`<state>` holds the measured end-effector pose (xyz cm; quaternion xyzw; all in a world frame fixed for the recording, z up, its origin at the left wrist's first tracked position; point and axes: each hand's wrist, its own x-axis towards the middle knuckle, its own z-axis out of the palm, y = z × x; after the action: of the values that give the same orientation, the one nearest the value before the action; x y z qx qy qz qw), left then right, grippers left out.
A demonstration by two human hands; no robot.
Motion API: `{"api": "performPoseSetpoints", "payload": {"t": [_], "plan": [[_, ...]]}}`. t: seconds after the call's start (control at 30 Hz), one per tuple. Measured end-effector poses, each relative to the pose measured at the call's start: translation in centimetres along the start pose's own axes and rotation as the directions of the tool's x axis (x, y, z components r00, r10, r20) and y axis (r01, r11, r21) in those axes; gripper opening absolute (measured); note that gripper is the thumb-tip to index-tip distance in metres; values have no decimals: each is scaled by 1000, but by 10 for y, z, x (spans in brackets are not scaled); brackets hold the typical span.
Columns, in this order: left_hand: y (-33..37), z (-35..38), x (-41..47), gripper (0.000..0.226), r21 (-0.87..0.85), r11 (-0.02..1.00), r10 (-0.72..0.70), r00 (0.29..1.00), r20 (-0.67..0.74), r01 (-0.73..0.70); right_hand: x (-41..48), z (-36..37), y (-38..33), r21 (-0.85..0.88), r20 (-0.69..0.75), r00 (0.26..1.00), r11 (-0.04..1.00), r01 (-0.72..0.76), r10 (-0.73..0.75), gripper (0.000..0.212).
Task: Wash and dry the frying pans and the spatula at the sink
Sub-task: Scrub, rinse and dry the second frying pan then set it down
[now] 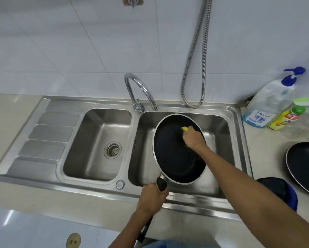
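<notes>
While the left hand (152,196) closes its grip round the black handle (161,183) of a frying pan (169,158), the pan is held over the right basin (220,126) of a steel double sink (89,102). Its dark inside faces up and its handle points back over the sink's near rim. Whether the pan touches the basin floor cannot be told.

The right hand (194,138) reaches in from the right across the pan's rim and lies on the upper part of the dark inner face. Its grip is closed on a small yellow sponge (184,128), pressed to the coating, and only a corner of it shows beyond the fingers.

A curved chrome tap (141,92) stands behind the divider between the basins, its spout ending just beyond the pan's far rim. The left basin (96,140) has a round strainer (113,149) in its floor, and a ribbed draining board (46,138) lies to its left. A flexible metal hose (197,68) hangs in a loop down the white tiled wall behind the right basin.

On the beige surface (268,145) right of the sink lies a second frying pan (306,167), dark inside up and cut off by the edge of the view. Just beside it, at the surface's near edge, sits a dark blue and black item (282,192) that I cannot make out. Farther back stand a clear pump bottle (268,106) with a blue head, a yellow bottle (284,120) with a green cap just beside it, and a clear glass vessel (307,126).
</notes>
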<state>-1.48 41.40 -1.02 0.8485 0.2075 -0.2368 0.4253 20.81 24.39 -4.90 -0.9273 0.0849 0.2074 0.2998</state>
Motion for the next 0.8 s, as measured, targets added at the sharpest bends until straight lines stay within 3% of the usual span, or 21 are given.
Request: {"api": "performPoseSetpoints", "payload": {"t": [0.17, 0.3, 0.43, 0.63, 0.8], "plan": [[4, 0, 10, 31, 163, 987, 6, 990, -139, 17, -1, -15, 49, 29, -10, 993, 993, -114, 114, 51], [5, 1, 15, 36, 274, 961, 9, 982, -187, 43, -9, -27, 69, 42, -51, 994, 995, -94, 96, 34], [10, 3, 21, 34, 231, 971, -21, 990, -138, 53, -6, -24, 65, 14, -164, 986, 1000, 15, -13, 31], [20, 5, 24, 28, 150, 987, -56, 998, -21, 58, -6, -13, 41, -94, -209, 965, 986, 140, -157, 36], [23, 6, 25, 30, 131, 988, -87, 995, 45, 80, -6, -11, 57, -99, -199, 979, 995, 24, -44, 40]]}}
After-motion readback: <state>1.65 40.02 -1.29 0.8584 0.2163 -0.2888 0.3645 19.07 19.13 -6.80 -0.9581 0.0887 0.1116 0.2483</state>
